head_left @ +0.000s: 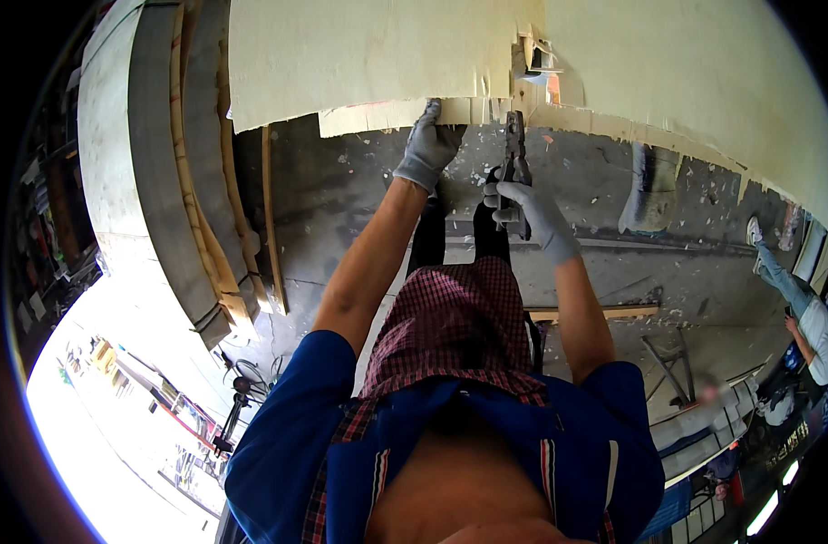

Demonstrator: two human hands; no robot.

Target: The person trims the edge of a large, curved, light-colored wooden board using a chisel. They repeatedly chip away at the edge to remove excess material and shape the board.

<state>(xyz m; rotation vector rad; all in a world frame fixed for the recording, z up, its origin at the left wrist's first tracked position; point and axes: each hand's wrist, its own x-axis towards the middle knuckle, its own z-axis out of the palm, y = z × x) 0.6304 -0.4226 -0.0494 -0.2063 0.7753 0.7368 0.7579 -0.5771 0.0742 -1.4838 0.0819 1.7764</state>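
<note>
My left hand (429, 150), in a grey glove, is at the ragged near edge of a pale veneer sheet (368, 59). Its thumb lies up against a thin strip (377, 116) along that edge, and the other fingers are partly hidden below. In my right hand (536, 213), also gloved, is a pair of dark pliers (515, 145), the fingers closed round the handles. The jaws point away from me and reach the edge of the wood. Just beyond them the veneer has a torn gap (536, 63) with splintered bits standing up.
Stacked boards (169, 154) stand at the left. Below, wood chips litter the grey concrete floor (359, 190). A wrapped grey bundle (651, 186) lies under the sheet's right part, with a metal frame (672, 367) farther right. Another person (794, 299) is at the far right.
</note>
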